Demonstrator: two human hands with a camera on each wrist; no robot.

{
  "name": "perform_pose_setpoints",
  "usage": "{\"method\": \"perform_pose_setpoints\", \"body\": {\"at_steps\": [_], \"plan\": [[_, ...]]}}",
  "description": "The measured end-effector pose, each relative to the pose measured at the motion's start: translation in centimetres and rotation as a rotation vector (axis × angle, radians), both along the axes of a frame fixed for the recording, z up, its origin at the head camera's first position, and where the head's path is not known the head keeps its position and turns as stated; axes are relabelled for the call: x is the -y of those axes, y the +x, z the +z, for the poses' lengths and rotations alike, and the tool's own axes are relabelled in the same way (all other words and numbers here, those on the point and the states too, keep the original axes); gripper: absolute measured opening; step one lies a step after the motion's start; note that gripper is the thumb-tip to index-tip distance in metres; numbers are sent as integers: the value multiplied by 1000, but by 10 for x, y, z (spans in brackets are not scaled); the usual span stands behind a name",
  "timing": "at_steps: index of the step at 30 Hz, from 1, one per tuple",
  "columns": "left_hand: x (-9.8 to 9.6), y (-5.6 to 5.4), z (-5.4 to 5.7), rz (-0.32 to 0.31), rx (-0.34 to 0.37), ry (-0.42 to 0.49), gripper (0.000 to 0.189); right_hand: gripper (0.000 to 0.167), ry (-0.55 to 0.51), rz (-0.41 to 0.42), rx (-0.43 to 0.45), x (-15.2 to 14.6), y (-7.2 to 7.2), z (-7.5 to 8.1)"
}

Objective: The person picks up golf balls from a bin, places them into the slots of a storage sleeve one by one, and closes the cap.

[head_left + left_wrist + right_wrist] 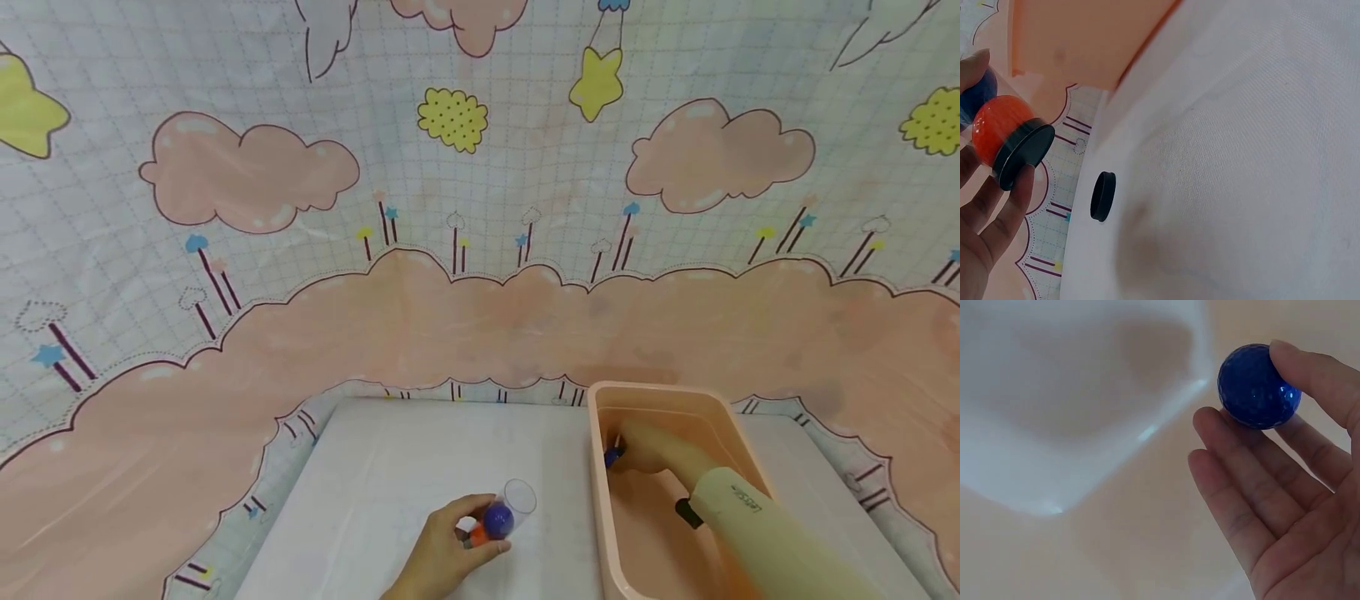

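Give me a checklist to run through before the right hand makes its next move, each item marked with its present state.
1. Blue golf ball secured by the right hand: ok, pinched between thumb and fingers.
2. Right hand out of the peach bin: not ok, inside it.
3. Clear tube gripped by the left hand: ok.
4. Tube's far end uncapped: ok, its rim is bare.
5. Room for another ball beyond the tube's blue ball: cannot tell; some space shows.
6. Loose black cap on the white table: ok.
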State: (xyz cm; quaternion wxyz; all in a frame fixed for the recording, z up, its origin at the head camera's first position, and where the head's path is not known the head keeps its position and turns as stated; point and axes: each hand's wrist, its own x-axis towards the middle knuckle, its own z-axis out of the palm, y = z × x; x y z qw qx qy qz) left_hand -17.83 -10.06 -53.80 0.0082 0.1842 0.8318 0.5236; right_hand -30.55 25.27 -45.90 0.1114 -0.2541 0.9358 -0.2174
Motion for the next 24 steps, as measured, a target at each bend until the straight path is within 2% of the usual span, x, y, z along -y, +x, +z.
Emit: {"method": "perform_pose_setpoints", "body": {"at_steps": [2, 7, 12, 18, 24], "plan": [[0, 1, 0, 5, -10, -3, 53, 17, -6, 6, 12, -1, 4, 6], [1, 1, 0, 12, -38, -8, 53, 23, -26, -4, 19, -5, 20, 35], [0, 2, 2, 6, -74, -7, 53, 24, -52, -12, -26, -4, 37, 59], [-2, 1, 5, -1, -72, -5, 52, 26, -62, -13, -73, 3, 56, 82], [-5, 1, 7, 1, -57, -7, 51, 32, -60, 0, -125, 27, 83, 98]]}}
